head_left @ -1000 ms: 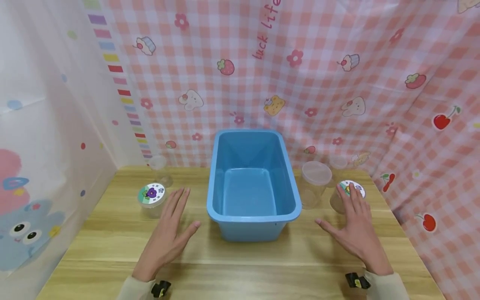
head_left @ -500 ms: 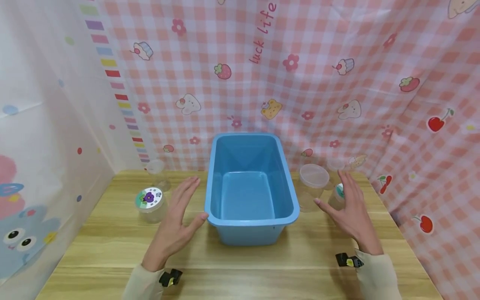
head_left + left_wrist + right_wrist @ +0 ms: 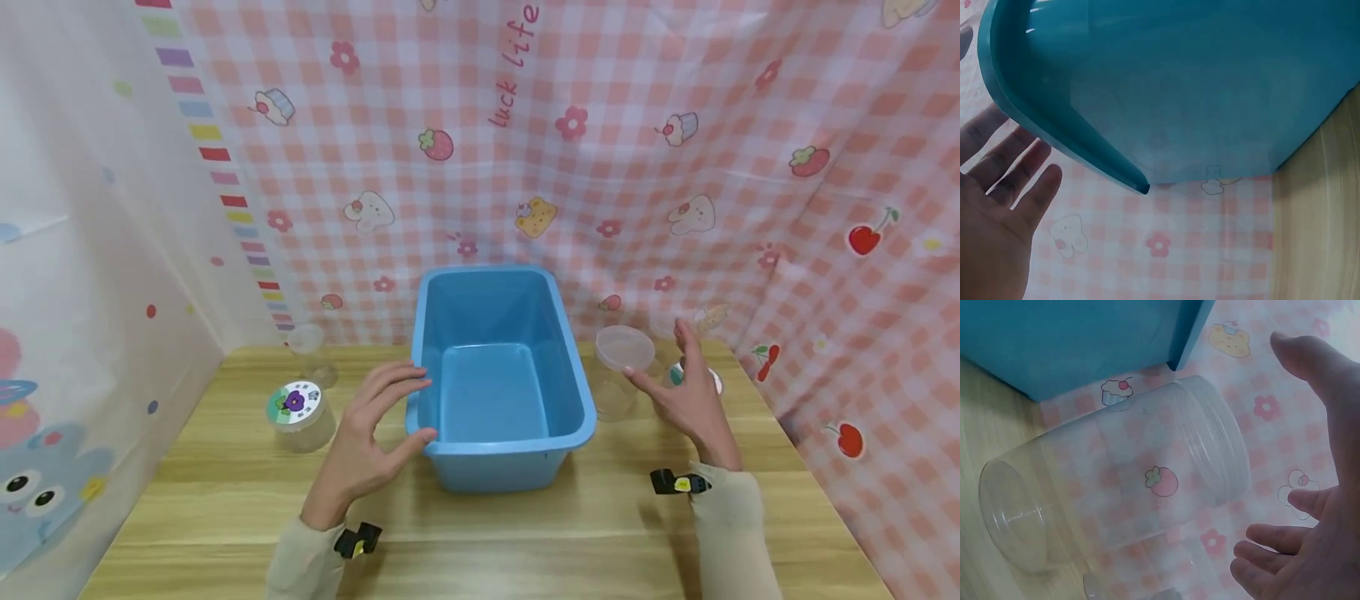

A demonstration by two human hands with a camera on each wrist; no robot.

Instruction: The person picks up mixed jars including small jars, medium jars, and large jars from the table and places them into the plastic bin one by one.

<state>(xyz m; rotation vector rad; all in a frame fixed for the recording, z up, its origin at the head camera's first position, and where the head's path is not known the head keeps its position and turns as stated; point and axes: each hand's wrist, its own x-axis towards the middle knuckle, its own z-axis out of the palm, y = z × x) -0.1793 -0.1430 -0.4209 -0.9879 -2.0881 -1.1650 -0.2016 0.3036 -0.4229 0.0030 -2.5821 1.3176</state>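
Note:
A blue plastic basin point(image 3: 510, 447) stands in the middle of the wooden table. At its left rim is my left hand point(image 3: 366, 450), fingers relaxed and thumb apart; in the left wrist view the fingertips overlap the outside of the rim point(image 3: 1054, 134). To the basin's right stands a tall clear plastic jar point(image 3: 1104, 481) with a frosted lid point(image 3: 625, 347). My right hand point(image 3: 688, 404) is beside that jar, its thumb spread from the loosely bent fingers and nothing between them. The right wrist view shows a gap between this hand and the lid.
At left, a short clear jar point(image 3: 300, 417) has a purple-flower label on its lid, with a slim clear jar point(image 3: 307, 340) behind it. Another labelled jar point(image 3: 677, 373) is partly hidden behind my right hand. Checked cloth point(image 3: 480, 125) hangs along the table's back edge.
My left hand has moved right and forward to the basin's rim. My right hand has shifted left and forward from over the labelled jar towards the tall clear jar.

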